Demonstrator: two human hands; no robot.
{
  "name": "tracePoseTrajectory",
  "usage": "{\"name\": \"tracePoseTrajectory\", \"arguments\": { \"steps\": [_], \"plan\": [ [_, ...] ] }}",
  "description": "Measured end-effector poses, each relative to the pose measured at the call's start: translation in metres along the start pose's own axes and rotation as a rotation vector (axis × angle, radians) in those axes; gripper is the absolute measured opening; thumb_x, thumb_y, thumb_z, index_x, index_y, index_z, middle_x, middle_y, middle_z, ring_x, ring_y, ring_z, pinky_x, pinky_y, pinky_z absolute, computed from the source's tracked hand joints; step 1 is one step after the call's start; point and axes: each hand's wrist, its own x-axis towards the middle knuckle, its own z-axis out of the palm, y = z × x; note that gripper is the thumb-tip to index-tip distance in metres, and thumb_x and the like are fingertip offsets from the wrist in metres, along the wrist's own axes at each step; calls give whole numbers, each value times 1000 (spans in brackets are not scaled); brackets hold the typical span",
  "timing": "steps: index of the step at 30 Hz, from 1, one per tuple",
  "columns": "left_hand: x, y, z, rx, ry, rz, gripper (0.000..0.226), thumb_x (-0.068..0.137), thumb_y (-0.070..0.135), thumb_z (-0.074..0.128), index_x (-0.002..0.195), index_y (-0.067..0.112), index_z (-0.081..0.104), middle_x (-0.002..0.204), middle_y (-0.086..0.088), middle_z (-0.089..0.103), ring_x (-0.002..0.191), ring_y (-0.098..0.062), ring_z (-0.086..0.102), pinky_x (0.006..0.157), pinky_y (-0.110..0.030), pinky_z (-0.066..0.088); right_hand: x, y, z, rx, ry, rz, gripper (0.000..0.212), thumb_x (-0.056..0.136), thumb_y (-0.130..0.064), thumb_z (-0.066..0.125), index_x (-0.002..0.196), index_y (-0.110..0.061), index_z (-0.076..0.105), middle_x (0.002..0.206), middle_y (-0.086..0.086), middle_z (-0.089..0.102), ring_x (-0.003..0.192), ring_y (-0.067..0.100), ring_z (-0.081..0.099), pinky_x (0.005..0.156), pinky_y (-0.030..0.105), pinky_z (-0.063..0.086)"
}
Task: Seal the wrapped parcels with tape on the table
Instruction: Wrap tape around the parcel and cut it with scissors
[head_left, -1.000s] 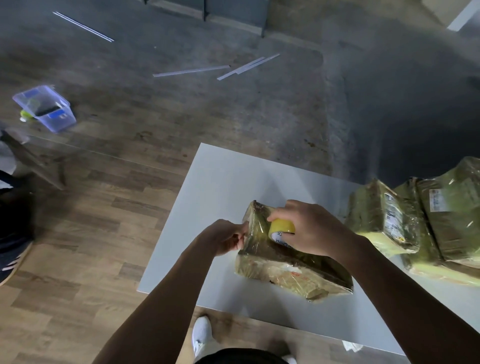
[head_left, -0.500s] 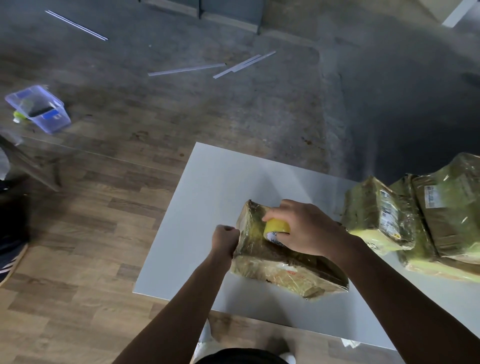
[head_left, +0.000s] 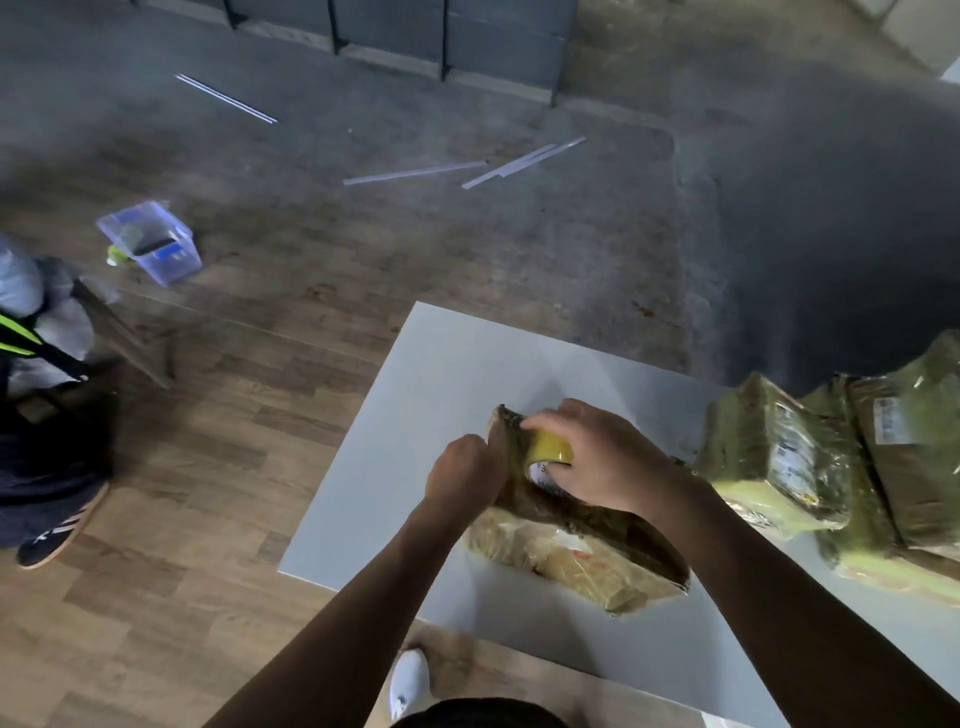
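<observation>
right hand (head_left: 597, 457) grips the tape roll (head_left: 550, 448) atop the parcel (head_left: 582, 551) while the curled left hand (head_left: 462, 470) braces its left end, probably pinching tape.

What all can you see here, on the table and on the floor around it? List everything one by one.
table: one, white, centre.
parcel: one, brown under clear film, near side of the table.
tape roll: one, yellow, on the parcel's far left end.
stacked parcels: at least two, yellow-green film, right side of the table.
plastic box: one, clear with blue, on the floor at left.
strips: several, pale, on the floor beyond the table.
dark shoe: one, white stripes, far left, another person's.
white shoe: one, below the table's near edge.
left hand: curled against the parcel's left end, grip hidden.
right hand: grips the tape roll.
</observation>
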Motion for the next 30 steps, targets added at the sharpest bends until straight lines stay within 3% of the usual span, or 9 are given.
{"name": "tracePoseTrajectory", "arguments": {
  "steps": [2, 3, 5, 7, 11, 16, 21, 25, 30],
  "plan": [
    [0, 6, 5, -28, -56, -157, 45, 104, 38, 25, 86, 10, 55, 91, -11, 62, 92, -33, 58, 78, -36, 44, -5, 4, 1, 57, 33, -40, 50, 85, -30, 66, 131, -30, 46, 118, -2, 52, 103, 20, 54, 84, 29, 46],
    [0, 8, 10, 33, -31, -146, 46, 104, 37, 24, 104, 6, 58, 102, -14, 63, 99, -34, 59, 82, -38, 45, -7, 6, 3, 72, 52, -68, 50, 85, -29, 66, 131, -30, 45, 119, -2, 53, 105, 19, 54, 85, 30, 47],
    [-1, 8, 20, 147, 47, -137, 41, 104, 32, 26, 134, 10, 44, 112, -14, 59, 105, -33, 57, 82, -39, 47, -11, 9, 7, 117, 116, -109, 51, 84, -23, 68, 128, -28, 43, 122, -4, 55, 107, 17, 54, 84, 26, 46],
    [-3, 8, 24, 131, 79, -184, 43, 103, 33, 26, 141, 16, 36, 114, -12, 57, 106, -32, 55, 82, -39, 45, -18, 14, 13, 207, 208, -83, 53, 81, -17, 71, 127, -26, 46, 125, -6, 55, 107, 14, 55, 82, 20, 42],
    [-6, 14, 20, 84, 88, -272, 62, 100, 54, 17, 113, 12, 60, 114, -12, 61, 107, -30, 57, 94, -42, 45, -37, 33, 27, 383, 240, -64, 54, 82, -15, 70, 130, -27, 47, 129, -7, 54, 114, 11, 53, 90, 21, 46],
    [-5, 8, 22, 109, 123, -291, 63, 94, 66, 26, 81, 14, 58, 95, -7, 65, 87, -26, 59, 75, -35, 45, -33, 33, 10, 165, 153, -89, 58, 89, -26, 62, 140, -39, 39, 113, -1, 53, 98, 16, 56, 75, 21, 47],
    [-4, 12, 23, 205, 156, -273, 58, 97, 58, 28, 90, 12, 63, 93, -4, 65, 88, -24, 61, 79, -34, 49, -43, 39, -17, -71, -14, -63, 47, 94, -36, 54, 139, -38, 43, 113, 2, 54, 97, 20, 57, 66, 18, 33],
    [-4, 14, 21, 245, 143, -237, 59, 93, 64, 34, 89, 12, 63, 86, -2, 65, 79, -20, 61, 72, -32, 51, -42, 33, -7, -211, 27, -94, 45, 95, -34, 52, 139, -30, 43, 112, 4, 53, 90, 22, 61, 63, 18, 37],
    [-7, 11, 23, 296, 105, -239, 67, 76, 83, 42, 79, 18, 55, 74, 4, 58, 71, -15, 59, 59, -28, 45, -53, 49, 5, -14, 106, -53, 56, 91, -36, 60, 141, -37, 35, 116, -4, 51, 90, 13, 58, 66, 12, 40]
  ]
}}
